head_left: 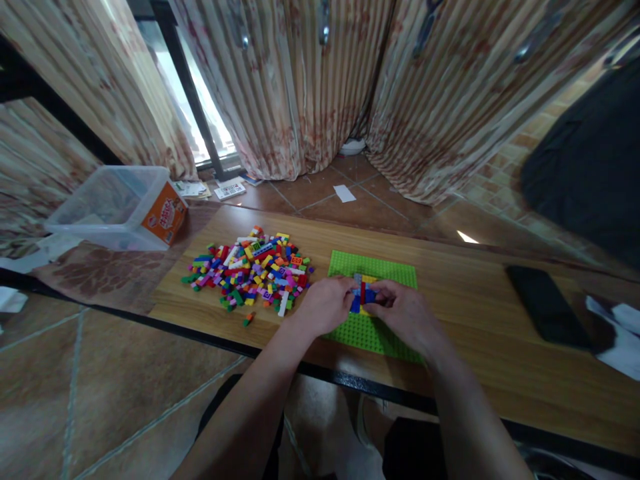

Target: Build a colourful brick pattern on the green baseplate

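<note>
A green baseplate (385,268) lies on the wooden table (465,300). On it stands a small brick build (363,292) of blue, red, yellow and grey pieces. My left hand (325,307) has its fingers closed on the build's left side. My right hand (403,312) pinches the build from the right. Both hands rest over the plate's near half and hide part of it. A pile of loose coloured bricks (250,267) lies to the left of the plate, apart from both hands.
A clear plastic tub (117,207) with an orange label stands at the table's far left. A black phone (547,305) lies to the right, with a white cloth (620,330) beyond it. Striped curtains hang behind, and papers lie on the tiled floor.
</note>
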A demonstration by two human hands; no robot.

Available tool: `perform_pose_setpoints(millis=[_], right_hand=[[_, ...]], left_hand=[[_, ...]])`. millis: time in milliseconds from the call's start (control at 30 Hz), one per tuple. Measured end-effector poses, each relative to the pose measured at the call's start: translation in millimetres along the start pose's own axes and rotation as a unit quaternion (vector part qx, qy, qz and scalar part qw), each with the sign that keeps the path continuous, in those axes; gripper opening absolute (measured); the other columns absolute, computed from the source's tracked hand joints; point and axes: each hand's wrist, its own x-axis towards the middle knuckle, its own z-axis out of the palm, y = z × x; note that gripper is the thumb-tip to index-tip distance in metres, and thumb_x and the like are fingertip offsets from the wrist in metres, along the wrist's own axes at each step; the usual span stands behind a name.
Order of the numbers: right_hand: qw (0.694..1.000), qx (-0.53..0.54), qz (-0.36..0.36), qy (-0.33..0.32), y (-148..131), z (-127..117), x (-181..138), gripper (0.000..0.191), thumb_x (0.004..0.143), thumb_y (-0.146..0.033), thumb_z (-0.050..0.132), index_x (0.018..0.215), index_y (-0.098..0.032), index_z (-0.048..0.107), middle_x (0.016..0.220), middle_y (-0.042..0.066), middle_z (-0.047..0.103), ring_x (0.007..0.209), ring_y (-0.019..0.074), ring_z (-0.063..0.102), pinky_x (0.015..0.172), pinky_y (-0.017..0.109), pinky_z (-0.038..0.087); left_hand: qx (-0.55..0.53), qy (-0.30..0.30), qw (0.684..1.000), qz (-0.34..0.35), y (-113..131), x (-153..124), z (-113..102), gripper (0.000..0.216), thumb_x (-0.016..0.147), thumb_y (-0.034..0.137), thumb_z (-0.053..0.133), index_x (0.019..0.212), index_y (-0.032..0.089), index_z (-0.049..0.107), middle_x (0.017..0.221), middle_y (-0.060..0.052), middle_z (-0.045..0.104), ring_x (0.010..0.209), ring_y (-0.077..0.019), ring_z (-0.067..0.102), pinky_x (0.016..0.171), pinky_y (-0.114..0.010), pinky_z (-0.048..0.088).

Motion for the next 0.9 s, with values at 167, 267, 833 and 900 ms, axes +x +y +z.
perform_pose_setpoints(millis=[167, 267, 833, 900], right_hand=[[1.0, 0.01, -0.012, -0.006, 3, -2, 1, 0.024, 0.073, -0.028, 0.069, 0.096, -0.021, 0.071, 0.076, 0.001, 0.071, 0.063, 0.0148, 0.06, 0.061, 0.028, 0.044], [1.0, 0.027, -0.009, 0.008, 6, -4, 3, 0.023, 0.075, -0.029, 0.067, 0.095, -0.02, 0.071, 0.077, 0.002, 0.073, 0.065, 0.0163, 0.064, 0.063, 0.03, 0.047], [0.998, 0.051, 0.012, 0.036, 7, -5, 3, 0.017, 0.079, -0.021, 0.061, 0.093, -0.02, 0.071, 0.087, 0.005, 0.077, 0.079, 0.02, 0.072, 0.076, 0.033, 0.053], [0.997, 0.038, 0.014, 0.059, 8, -6, 4, 0.015, 0.079, -0.022, 0.061, 0.09, -0.02, 0.071, 0.087, 0.005, 0.077, 0.08, 0.02, 0.072, 0.077, 0.033, 0.052]], left_hand=[[0.003, -0.002, 1.0, -0.002, 1, 0, 0, 0.025, 0.09, 0.015, 0.049, 0.105, 0.02, 0.068, 0.101, -0.005, 0.071, 0.091, -0.0204, 0.067, 0.085, -0.032, 0.053], [0.004, -0.006, 1.0, -0.003, 1, 0, 0, 0.025, 0.09, 0.015, 0.048, 0.104, 0.019, 0.068, 0.101, -0.006, 0.071, 0.091, -0.0207, 0.068, 0.084, -0.033, 0.053], [0.014, 0.004, 1.0, -0.013, 5, -2, 1, 0.025, 0.092, 0.019, 0.047, 0.107, 0.02, 0.067, 0.103, -0.006, 0.07, 0.092, -0.0215, 0.068, 0.085, -0.034, 0.054], [0.012, 0.017, 0.999, -0.027, 7, -3, 2, 0.025, 0.091, 0.019, 0.048, 0.108, 0.021, 0.067, 0.105, -0.006, 0.07, 0.091, -0.0209, 0.068, 0.085, -0.033, 0.054]])
